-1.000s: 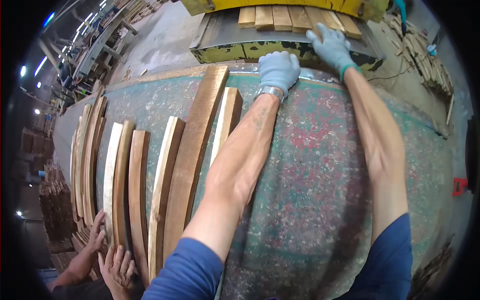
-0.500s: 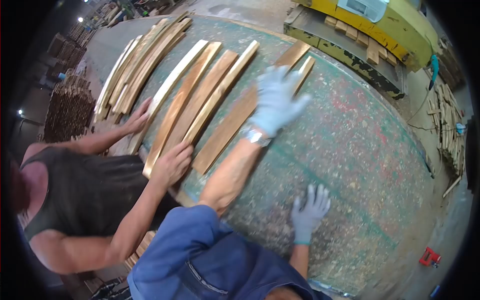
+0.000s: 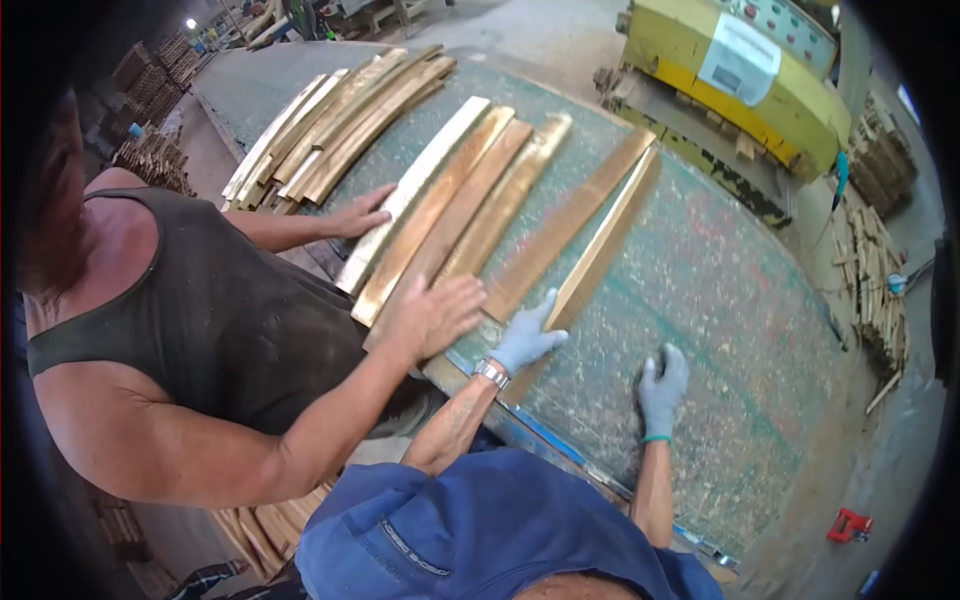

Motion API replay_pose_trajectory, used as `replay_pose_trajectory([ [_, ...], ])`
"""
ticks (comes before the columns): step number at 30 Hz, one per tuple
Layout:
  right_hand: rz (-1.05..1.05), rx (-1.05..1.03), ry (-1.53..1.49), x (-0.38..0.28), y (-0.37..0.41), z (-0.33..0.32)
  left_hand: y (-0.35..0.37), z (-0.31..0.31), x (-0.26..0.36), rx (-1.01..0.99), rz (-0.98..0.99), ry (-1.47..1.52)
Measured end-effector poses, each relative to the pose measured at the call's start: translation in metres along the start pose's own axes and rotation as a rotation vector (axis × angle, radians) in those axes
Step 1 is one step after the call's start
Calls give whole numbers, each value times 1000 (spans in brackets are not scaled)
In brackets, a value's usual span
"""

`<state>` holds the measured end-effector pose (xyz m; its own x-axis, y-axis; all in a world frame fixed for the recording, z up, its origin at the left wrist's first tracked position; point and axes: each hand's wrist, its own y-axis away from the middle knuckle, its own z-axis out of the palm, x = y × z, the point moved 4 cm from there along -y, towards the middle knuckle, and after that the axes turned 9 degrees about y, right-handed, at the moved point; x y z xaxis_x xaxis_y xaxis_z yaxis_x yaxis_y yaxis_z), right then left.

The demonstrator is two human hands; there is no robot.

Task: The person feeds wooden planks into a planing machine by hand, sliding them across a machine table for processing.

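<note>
My left hand (image 3: pixel 525 338), in a pale grey-blue glove with a metal watch at the wrist, is closed at the near part of a wooden slat (image 3: pixel 607 238). This slat is tilted up, showing a bright narrow edge, and is slightly blurred. Just left of it a flat brown slat (image 3: pixel 572 225) lies on the green table. My right hand (image 3: pixel 663 390), also gloved, is over the table at the right; its thumb is apart from the slightly bent fingers, and no object shows in it.
A co-worker's hands (image 3: pixel 437 318) are at several slats (image 3: pixel 455 200) in a row. Further left lies a slat pile (image 3: pixel 335 125) on the speckled green table (image 3: pixel 740 330). A yellow machine (image 3: pixel 735 70) stands beyond; a red tool (image 3: pixel 849 525) is at lower right.
My left hand has drawn back toward me to the near part of the rightmost slat, now tilted. My right hand's fingers have come together. The co-worker's near hand has moved right and opened.
</note>
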<state>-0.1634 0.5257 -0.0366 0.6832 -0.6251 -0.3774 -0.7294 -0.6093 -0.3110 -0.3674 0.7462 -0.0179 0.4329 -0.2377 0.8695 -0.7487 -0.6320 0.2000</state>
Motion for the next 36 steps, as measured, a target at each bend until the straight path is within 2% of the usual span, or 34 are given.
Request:
replay_pose_trajectory([
  [2, 169, -115, -325, -47, 8, -11, -16, 12, -34, -13, 251, 338],
  [4, 71, -78, -340, -90, 8, -1, -15, 18, -20, -89, 141, 190],
  [5, 18, -35, -347, -110, 9, 5, -17, 23, -14, -48, 32, 72],
  [8, -59, 61, -213, -150, 9, 30, -2, 2, 29, 87, 99, -356],
  [9, -72, 83, -135, -158, 9, 35, -3, 2, 20, 236, 224, -402],
  [11, -60, 49, -16, -179, 15, 46, 9, -32, 32, 239, 281, -302],
  [12, -44, 32, 42, -182, 16, 50, 10, -47, 35, 233, 310, -256],
  [15, -67, 54, -39, -171, 7, 68, -3, -62, 29, 384, 516, 12],
  [18, -46, 14, -75, -161, -16, 83, -5, -66, 40, 468, 500, -58],
  [20, -76, 27, -27, -153, -44, 103, -13, -56, 29, 418, 575, -31],
  [22, -53, -37, 4, -152, -53, 107, -9, -44, 29, 329, 546, -16],
  [25, -49, -63, 40, -158, -55, 106, 12, -46, 25, 421, 527, -91],
  [26, -85, -36, 54, -167, -81, 113, 7, -55, 21, 449, 509, -101],
  [29, -103, 15, 44, -170, -92, 120, 13, -70, 5, 524, 433, -122],
  [32, -82, -2, 13, -175, -91, 111, 10, -98, 6, 710, 468, -192],
  [34, -55, -30, -25, -178, -87, 103, 13, -128, 17, 730, 387, -209],
  [36, 16, -43, -12, -179, -84, 108, 7, -145, 2, 776, 346, -207],
])
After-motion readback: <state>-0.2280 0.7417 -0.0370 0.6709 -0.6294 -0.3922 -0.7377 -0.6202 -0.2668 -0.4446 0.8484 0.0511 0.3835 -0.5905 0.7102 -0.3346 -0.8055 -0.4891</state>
